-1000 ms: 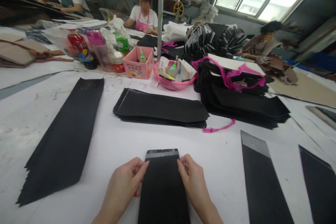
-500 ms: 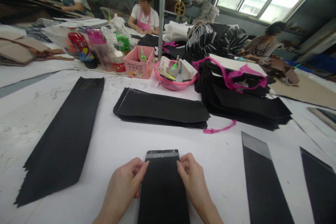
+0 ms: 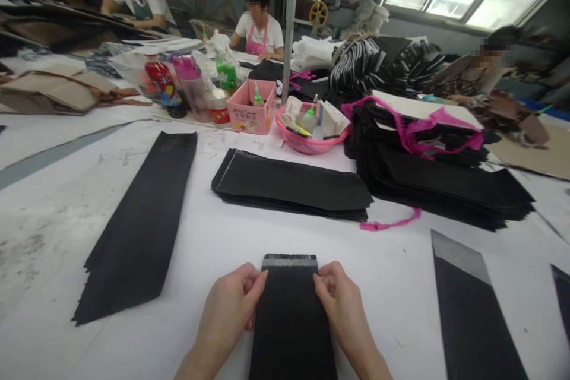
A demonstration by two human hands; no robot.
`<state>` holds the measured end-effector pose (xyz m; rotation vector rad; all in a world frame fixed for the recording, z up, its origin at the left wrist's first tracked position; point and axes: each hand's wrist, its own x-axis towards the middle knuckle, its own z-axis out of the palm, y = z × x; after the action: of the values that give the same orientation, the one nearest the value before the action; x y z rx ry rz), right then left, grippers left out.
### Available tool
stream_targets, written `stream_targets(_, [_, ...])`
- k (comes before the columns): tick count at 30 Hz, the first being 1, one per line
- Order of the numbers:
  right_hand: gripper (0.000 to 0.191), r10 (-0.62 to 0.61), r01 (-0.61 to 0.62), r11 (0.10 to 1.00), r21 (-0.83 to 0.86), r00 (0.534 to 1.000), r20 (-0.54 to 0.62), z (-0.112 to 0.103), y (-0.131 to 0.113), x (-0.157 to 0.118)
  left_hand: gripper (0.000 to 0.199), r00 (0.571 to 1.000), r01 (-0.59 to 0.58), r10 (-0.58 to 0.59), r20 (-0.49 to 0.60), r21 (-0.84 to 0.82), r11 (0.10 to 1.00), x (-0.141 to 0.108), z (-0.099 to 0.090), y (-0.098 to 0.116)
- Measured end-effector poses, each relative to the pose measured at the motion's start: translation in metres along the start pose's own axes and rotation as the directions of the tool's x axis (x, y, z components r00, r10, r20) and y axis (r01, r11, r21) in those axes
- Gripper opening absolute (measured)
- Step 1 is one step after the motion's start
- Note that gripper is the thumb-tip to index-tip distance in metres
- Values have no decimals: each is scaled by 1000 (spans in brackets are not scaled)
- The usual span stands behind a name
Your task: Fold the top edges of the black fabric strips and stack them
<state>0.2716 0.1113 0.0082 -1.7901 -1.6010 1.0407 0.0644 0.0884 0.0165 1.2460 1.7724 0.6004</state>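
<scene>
A black strip (image 3: 291, 320) with a greyish band near its far end lies in front of me on the white table. My left hand (image 3: 234, 306) pinches its left edge just below the band, thumb on top. On the opposite edge, my right hand (image 3: 345, 303) pinches the strip at about the same height. Beyond the hands lies a stack of black pieces (image 3: 291, 184). To the left is a fanned black pile (image 3: 142, 225); on the right rests another black piece (image 3: 476, 309) with a grey end.
Further back stand a pink box (image 3: 252, 108), a pink basin (image 3: 309, 141) with bottles, and a larger black stack (image 3: 445, 184) with pink ties. A metal pole (image 3: 290, 29) rises behind the box. Three people sit at the far side.
The view has turned slightly left, so the scene sits further right in the picture. Both hands keep their hold on the strip's edges.
</scene>
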Motion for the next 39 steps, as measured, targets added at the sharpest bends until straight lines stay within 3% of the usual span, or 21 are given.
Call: stream_targets(39, [10,40,-40,999,-27,999,-16,0,-4,0,41,999,35,-34,-11,124,992,6,2,-3])
